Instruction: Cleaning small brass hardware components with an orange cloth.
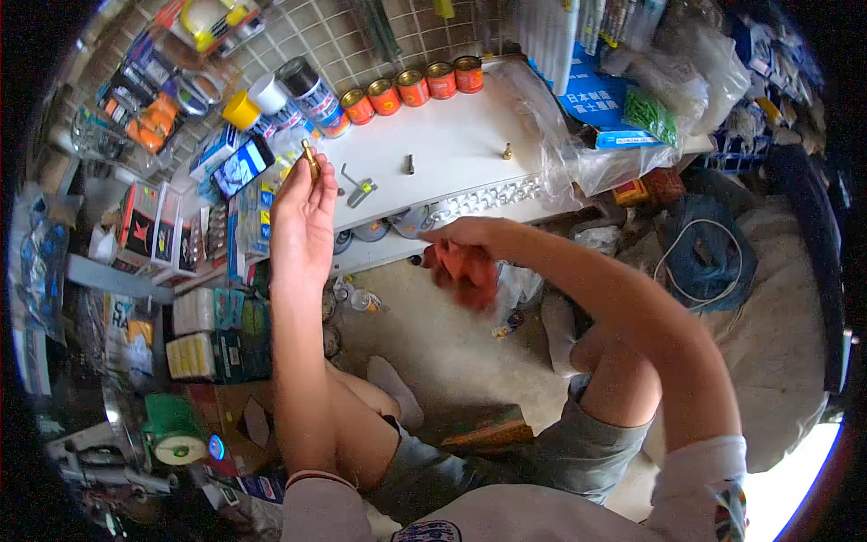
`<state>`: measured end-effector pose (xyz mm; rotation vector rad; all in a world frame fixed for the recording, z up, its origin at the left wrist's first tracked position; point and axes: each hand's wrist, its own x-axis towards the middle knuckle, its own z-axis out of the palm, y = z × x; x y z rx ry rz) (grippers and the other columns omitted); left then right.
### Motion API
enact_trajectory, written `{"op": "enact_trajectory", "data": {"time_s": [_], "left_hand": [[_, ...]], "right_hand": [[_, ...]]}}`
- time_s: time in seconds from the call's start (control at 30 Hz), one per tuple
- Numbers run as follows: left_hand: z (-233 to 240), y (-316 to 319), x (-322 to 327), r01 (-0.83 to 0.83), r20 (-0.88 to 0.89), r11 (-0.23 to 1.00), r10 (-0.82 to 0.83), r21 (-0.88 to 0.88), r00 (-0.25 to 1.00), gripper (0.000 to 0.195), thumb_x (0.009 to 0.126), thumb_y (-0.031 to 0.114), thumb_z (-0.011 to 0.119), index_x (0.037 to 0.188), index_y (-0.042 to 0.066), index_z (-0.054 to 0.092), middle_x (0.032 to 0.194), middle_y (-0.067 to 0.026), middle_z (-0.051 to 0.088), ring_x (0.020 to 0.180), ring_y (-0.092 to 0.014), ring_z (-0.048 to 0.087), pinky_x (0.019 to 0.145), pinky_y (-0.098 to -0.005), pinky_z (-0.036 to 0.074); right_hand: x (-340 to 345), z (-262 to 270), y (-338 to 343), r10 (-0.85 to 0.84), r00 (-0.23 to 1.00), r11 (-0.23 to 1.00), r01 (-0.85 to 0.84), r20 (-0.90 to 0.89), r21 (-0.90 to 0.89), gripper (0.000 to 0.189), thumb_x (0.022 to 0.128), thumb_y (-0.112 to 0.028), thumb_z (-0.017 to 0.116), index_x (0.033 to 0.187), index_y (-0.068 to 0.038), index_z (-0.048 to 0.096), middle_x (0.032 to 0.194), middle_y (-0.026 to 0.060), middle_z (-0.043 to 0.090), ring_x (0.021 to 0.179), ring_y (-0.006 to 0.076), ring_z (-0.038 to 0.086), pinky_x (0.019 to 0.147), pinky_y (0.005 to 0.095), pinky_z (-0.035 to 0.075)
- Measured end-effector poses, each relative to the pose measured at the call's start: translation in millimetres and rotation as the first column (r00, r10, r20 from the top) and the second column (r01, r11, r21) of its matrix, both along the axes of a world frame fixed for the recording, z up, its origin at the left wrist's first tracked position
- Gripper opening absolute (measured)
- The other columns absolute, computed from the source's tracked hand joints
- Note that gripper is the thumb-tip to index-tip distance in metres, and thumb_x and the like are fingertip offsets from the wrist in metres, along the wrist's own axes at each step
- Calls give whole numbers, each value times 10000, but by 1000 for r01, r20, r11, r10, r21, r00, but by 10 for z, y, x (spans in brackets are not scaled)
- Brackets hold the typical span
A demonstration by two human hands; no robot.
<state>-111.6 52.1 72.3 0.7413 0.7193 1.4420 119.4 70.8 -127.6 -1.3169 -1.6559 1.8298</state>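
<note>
My left hand (308,210) is raised at the left end of a white shelf (447,139), its fingers closed around a small brass fitting (309,157). The fitting's narrow tip sticks up past my fingertips. My right hand (467,237) grips a crumpled red cloth (467,278) that hangs below it, in front of the shelf's edge; both are blurred. On the shelf stand a small dark metal piece (410,164) and another brass fitting (507,151). A bent metal rod with a grey and yellow piece (362,192) lies right of my left hand.
Several orange-red cans (412,88) line the shelf's back beside spray cans (313,98). A phone with a lit screen (242,166) leans among boxes at left. Clear plastic sheeting (596,169) drapes over the shelf's right end, near a blue box (596,101). A green scale (176,430) sits lower left.
</note>
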Motion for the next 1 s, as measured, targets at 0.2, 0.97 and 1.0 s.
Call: {"op": "enact_trajectory", "data": {"time_s": [0.2,0.97,1.0], "left_hand": [[-118,-104,-730,-70,139,994,81,-84,987,217,1004,136,632,1156,-18,645,1104,-75,673,1047,-144,646,938,-256,545],[240,-642,-1355,-262,-227,938,313,228,922,243,1014,234,645,1052,-5,672,925,-45,663,813,-106,603,773,-244,528],[215,-633,-1311,-188,-443,949,287,255,849,271,1023,275,628,948,17,659,805,-23,639,718,-92,580,698,-238,491]], "right_hand": [[-1011,315,-82,-247,967,917,212,-64,-339,259,989,-247,562,932,-12,656,881,104,703,757,232,700,678,350,575],[-692,735,-778,182,382,771,-627,906,110,413,888,-397,655,891,8,739,923,231,728,876,408,714,758,475,558],[-669,998,-734,71,447,806,-552,892,212,416,898,-395,658,905,14,735,924,228,729,887,405,717,748,470,559]]}}
